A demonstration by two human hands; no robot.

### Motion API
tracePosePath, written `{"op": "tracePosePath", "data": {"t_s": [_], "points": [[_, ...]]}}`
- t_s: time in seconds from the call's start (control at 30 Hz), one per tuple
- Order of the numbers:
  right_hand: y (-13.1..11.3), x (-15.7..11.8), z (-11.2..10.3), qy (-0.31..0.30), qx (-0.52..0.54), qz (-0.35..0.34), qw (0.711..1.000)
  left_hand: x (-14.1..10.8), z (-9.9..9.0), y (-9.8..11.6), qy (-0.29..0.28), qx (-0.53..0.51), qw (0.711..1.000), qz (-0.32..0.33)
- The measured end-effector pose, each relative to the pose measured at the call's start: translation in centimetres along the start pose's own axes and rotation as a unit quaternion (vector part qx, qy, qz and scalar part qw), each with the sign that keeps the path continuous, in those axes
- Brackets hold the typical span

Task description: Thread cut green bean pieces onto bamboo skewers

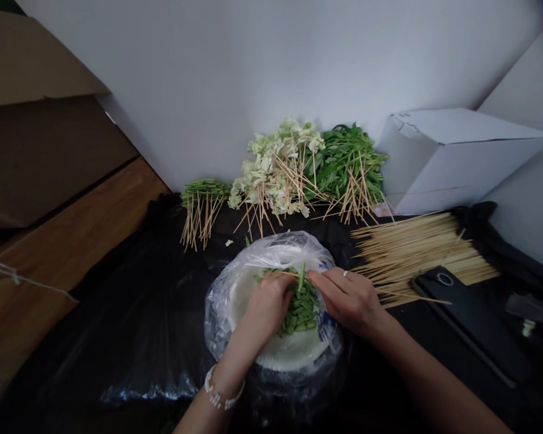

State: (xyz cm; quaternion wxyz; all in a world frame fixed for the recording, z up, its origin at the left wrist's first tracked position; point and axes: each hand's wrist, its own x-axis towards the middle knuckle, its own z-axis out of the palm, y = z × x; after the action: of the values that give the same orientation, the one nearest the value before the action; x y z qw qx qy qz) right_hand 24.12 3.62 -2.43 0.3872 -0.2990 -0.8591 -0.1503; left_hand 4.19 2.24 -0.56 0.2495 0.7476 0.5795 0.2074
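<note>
Over a bowl [294,361] lined with a clear plastic bag [217,313], my two hands meet above a pile of cut green bean pieces [302,316]. My left hand [269,304], with a beaded bracelet at the wrist, is closed around a thin bamboo skewer [288,274], partly hidden by the fingers. At the skewer's right end a single bean piece [301,277] stands upright. The fingertips of my right hand [346,295], which wears a ring, are pinched beside that piece. Whether the skewer has pierced it, I cannot tell.
Along the wall lie skewered green beans [206,191], skewered pale cabbage leaves [276,160] and skewered leafy greens [353,160]. Loose bamboo skewers [416,247] and a black phone [466,322] are on the right. A white box [461,157] and a cardboard box [49,144] flank the black plastic sheet [131,313].
</note>
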Motion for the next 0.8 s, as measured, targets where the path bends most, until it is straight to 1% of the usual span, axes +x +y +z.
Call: {"op": "tracePosePath", "data": {"t_s": [0.13, 0.2, 0.27, 0.37, 0.43, 0.47, 0.53, 0.63, 0.7, 0.8], "points": [[0.1, 0.1, 0.1, 0.007, -0.003, -0.004, 1.000, 0.2, 0.8, 0.5, -0.021, 0.062, 0.998, -0.004], [0.1, 0.2, 0.0, 0.004, -0.007, -0.002, 1.000, 0.1, 0.7, 0.6, -0.027, 0.090, 0.995, -0.013], [0.1, 0.3, -0.1, -0.001, -0.011, 0.000, 1.000, -0.1, 0.2, 0.5, -0.023, 0.092, 0.995, -0.020], [0.0, 0.4, -0.3, -0.003, -0.008, 0.000, 1.000, -0.6, -0.7, 0.1, -0.001, 0.042, 0.999, -0.032], [-0.1, 0.5, -0.3, -0.001, -0.002, -0.001, 1.000, -1.0, -1.2, -0.4, 0.015, -0.028, 0.998, -0.051], [-0.1, 0.5, -0.4, 0.000, 0.000, -0.002, 1.000, -1.2, -1.4, -0.6, 0.021, -0.078, 0.994, -0.069], [-0.2, 0.5, -0.4, 0.004, 0.002, -0.007, 1.000, -1.5, -1.5, -0.8, 0.023, -0.204, 0.972, -0.115], [-0.3, 0.5, -0.4, 0.012, 0.007, -0.018, 1.000, -1.8, -1.5, -0.9, 0.025, -0.376, 0.909, -0.176], [-0.3, 0.4, -0.4, 0.009, 0.014, -0.025, 1.000, -1.8, -1.5, -0.7, 0.031, -0.442, 0.875, -0.194], [-0.3, 0.4, -0.5, -0.004, 0.023, -0.032, 0.999, -1.8, -1.5, -0.5, 0.048, -0.498, 0.843, -0.198]]}}
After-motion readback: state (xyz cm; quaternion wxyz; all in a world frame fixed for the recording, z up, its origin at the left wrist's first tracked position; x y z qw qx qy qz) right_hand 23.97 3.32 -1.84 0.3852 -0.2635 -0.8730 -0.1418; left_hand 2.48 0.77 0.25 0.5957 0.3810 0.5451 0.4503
